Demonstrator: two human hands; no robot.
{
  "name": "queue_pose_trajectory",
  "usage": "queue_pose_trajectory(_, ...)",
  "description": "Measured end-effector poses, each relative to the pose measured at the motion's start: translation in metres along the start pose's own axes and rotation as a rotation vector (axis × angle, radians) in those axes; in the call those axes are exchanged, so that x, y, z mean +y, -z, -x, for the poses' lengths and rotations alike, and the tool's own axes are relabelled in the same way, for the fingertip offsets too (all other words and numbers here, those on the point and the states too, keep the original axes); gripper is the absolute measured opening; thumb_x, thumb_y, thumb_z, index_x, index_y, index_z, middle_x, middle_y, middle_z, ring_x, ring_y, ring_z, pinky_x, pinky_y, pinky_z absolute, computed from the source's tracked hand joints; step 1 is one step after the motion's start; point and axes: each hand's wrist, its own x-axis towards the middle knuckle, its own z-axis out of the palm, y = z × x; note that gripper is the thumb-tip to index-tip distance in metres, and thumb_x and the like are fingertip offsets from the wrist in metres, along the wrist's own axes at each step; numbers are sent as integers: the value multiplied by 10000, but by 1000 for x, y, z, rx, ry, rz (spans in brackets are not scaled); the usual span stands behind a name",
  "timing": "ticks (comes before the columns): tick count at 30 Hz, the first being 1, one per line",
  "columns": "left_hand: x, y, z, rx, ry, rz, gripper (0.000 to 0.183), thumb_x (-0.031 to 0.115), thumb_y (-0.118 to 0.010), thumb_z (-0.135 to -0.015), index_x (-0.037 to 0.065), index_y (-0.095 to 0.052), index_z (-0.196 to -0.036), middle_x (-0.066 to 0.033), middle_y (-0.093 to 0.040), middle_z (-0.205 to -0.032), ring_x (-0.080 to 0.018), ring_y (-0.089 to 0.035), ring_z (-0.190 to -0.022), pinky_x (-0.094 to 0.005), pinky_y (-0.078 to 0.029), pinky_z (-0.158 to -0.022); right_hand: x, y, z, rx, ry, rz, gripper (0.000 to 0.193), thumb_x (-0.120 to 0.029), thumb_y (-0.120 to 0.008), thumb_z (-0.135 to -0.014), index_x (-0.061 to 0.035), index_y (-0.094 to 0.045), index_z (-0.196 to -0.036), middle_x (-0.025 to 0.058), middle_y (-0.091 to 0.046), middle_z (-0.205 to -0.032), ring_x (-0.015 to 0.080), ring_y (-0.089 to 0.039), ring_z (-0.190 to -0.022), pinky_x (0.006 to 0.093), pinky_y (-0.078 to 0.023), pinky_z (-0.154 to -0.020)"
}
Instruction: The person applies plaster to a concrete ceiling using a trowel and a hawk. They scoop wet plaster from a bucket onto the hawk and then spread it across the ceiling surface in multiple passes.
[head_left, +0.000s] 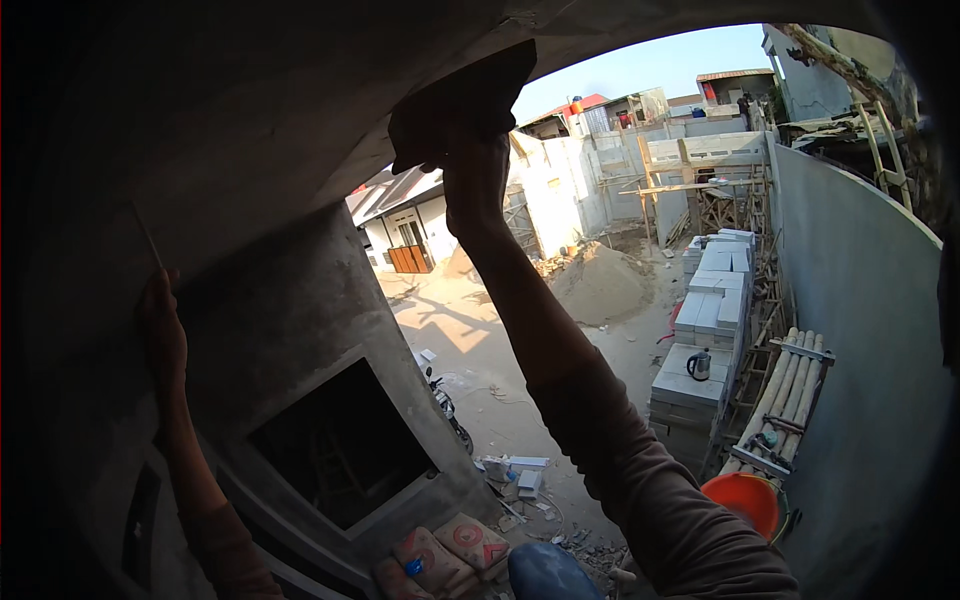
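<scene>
Holding dark tool (465, 100), orange basin (745, 500), sacks (472, 541) below

Knee (550, 572): mottled blue cloth. Right of it, right sleeve (660, 480): brownish grey, wrinkled, ending on the forearm; left, left sleeve (235, 555): dark. Above, left hand (166, 330) and right hand (474, 195): bare.

There are one left hand (163, 325), one right hand (476, 190), two tools (465, 95), one kettle (699, 366), one orange tub (743, 500), one motorbike (450, 412) and, partly hidden, probably three sacks (470, 541).
</scene>
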Motion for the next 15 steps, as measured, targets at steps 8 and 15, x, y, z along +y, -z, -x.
queue_pose_trajectory(8,27,3,0,11,150,261,493,416,-427,-1046,2,-646,-1201,7,-566,-915,-79,-346,-702,-253,-359,-642,-54,95,-107,19,521,652,217,74,-628,-820,-2,-659,-1021,65,-654,-846,111,-615,-747,262,-512,-639)
queue_pose_trajectory(15,60,35,-2,-56,277,278,457,412,-442,-1040,27,-668,-1136,39,-448,-785,-58,-303,-647,-240,-296,-578,-175,168,-128,-53,537,271,199,-7,-478,-946,84,-618,-1054,90,-592,-754,121,-502,-604,234,-409,-530)
